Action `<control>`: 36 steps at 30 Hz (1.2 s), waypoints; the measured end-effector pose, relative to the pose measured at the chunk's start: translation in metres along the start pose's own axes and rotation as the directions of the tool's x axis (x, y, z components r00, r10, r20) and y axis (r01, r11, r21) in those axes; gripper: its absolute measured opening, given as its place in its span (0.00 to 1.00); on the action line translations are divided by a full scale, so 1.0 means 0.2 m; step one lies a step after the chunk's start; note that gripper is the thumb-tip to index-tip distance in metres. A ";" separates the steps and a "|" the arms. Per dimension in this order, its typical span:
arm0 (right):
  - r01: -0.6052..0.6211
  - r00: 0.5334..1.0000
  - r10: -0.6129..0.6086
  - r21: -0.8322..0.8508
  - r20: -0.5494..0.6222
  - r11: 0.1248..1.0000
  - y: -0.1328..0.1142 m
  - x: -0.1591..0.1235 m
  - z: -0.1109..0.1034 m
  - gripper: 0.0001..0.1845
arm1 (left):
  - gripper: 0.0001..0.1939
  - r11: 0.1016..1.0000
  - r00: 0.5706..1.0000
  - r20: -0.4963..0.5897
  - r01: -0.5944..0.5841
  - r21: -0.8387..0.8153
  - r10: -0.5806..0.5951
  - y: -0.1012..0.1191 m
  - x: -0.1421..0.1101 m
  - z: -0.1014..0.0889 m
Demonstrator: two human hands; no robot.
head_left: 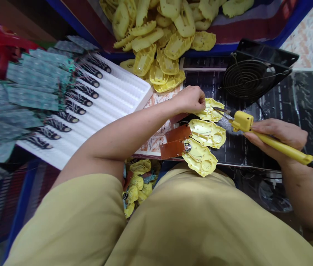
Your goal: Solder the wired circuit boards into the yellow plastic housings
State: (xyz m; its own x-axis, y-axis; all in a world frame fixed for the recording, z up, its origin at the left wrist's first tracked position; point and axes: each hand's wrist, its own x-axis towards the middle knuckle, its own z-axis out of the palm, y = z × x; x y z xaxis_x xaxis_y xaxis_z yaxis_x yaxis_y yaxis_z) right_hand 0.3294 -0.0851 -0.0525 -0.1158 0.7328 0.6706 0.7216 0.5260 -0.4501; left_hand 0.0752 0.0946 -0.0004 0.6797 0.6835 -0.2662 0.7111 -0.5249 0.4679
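Yellow tool (244, 121) is gripped by its handle in the right hand (284, 136), probably to keep fingers off the metal tip (223, 110), which is held at the upper shell (214, 110), back from the table's (235, 152) front edge. The left hand (191, 99) is curled in at that shell, maybe to steady it; can't be told if anything's pinched. Two more shells (207, 132) are lined up nearer, one poked over that edge, likely for easy reach. At the back edge, a blue crate (299, 21) is piled with yellow pieces (179, 46); wired round parts (86, 101) are spaced along the white tray (126, 87).
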 end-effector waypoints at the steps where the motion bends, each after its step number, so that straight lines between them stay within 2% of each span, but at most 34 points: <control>1: 0.095 0.995 -0.095 0.005 -0.010 0.995 -0.01 0.01 0.00 0.13 | 0.13 1.000 1.000 0.001 0.001 0.000 -0.001 0.00 0.00 0.00; 3: 0.217 0.976 -0.217 0.002 -0.020 0.976 -0.02 0.04 0.00 0.12 | 0.14 1.000 1.000 0.005 0.019 0.013 -0.019 0.01 0.00 -0.01; 4: 0.217 0.976 -0.217 -0.006 -0.022 0.976 -0.03 0.04 0.00 0.12 | 0.14 0.999 0.999 0.009 0.031 0.023 -0.032 0.02 -0.01 -0.01; 9: 0.066 0.997 -0.069 -0.105 -0.031 0.992 -0.05 0.00 -0.02 0.11 | 0.14 0.996 0.999 0.012 0.047 0.071 -0.048 0.05 -0.01 0.00; 12: -0.023 0.997 0.012 -0.151 -0.078 0.988 -0.06 -0.08 -0.03 0.26 | 0.15 0.994 1.000 0.008 0.012 0.105 -0.013 0.03 -0.01 0.01; 14: -0.075 0.986 0.046 -0.175 -0.160 0.982 -0.07 -0.13 -0.03 0.30 | 0.16 0.992 0.998 -0.032 -0.047 0.118 0.051 -0.02 -0.02 -0.01; 17: -0.094 0.951 0.015 -0.244 -0.309 0.965 -0.10 -0.21 -0.04 0.26 | 0.21 0.987 0.990 -0.097 -0.092 0.134 0.105 -0.15 -0.07 -0.07; 20: -0.133 0.903 0.004 -0.269 -0.430 0.954 -0.12 -0.28 -0.05 0.21 | 0.26 0.986 0.998 -0.035 -0.042 0.163 0.048 -0.29 -0.14 -0.11; 22: -0.176 0.870 0.025 -0.263 -0.492 0.949 -0.14 -0.31 -0.05 0.19 | 0.28 0.985 1.000 0.009 -0.022 0.173 0.020 -0.34 -0.20 -0.10; 25: -0.177 0.825 -0.005 -0.266 -0.566 0.948 -0.14 -0.34 -0.04 0.18 | 0.23 0.990 1.000 -0.015 -0.016 0.140 0.019 -0.36 -0.26 -0.03; 28: -0.162 0.814 -0.028 -0.273 -0.581 0.948 -0.14 -0.36 -0.03 0.19 | 0.19 0.997 0.999 -0.050 -0.003 0.081 0.007 -0.34 -0.30 0.02; 31: -0.177 0.815 -0.013 -0.270 -0.580 0.947 -0.14 -0.38 -0.02 0.19 | 0.30 0.997 0.995 -0.079 -0.056 0.047 0.059 -0.34 -0.39 0.02; 34: -0.183 0.785 -0.017 -0.258 -0.619 0.949 -0.14 -0.39 -0.02 0.19 | 0.49 0.977 0.977 0.061 -0.207 0.043 0.204 -0.34 -0.53 0.02; 36: -0.151 0.760 -0.058 -0.263 -0.647 0.953 -0.13 -0.39 -0.02 0.18 | 0.57 0.960 0.956 0.143 -0.268 0.082 0.254 -0.34 -0.62 0.04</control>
State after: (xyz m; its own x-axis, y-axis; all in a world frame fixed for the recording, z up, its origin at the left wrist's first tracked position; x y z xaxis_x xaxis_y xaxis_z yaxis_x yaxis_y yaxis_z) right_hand 0.3215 -0.1576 -0.0908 0.3120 0.2468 0.9175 0.8847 0.2765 -0.3752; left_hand -0.0568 0.0413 -0.0053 0.8567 0.4475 -0.2565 0.5155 -0.7281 0.4517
